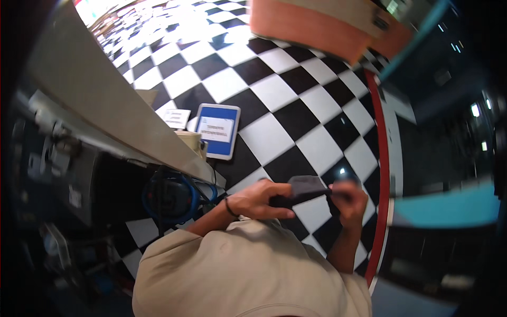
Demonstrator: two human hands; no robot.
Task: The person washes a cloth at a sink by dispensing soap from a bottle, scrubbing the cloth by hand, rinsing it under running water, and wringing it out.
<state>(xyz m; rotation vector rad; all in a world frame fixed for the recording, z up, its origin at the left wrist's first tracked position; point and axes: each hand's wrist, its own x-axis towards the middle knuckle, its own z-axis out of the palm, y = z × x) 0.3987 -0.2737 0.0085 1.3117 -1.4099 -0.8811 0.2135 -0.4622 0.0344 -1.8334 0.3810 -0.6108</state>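
A dark grey piece of folded fabric [309, 186] stretches between my two hands in front of my beige shirt; its exact kind is not clear. My left hand [260, 201], with a dark band at the wrist, pinches the fabric's left end between thumb and fingers. Closed round the opposite end is my right hand [349, 203], partly smeared by motion. Beyond the hands, a flat blue panel with a white border [214, 132] lies on the floor, with a white printed sheet on it.
Black and white checkered floor [272, 113] spreads ahead. A pale partition [100, 95] runs along my left, with a rounded blue and black object [171, 198] beside it. A red edging strip [381, 158] borders the right side. An orange counter [311, 29] stands at the back.
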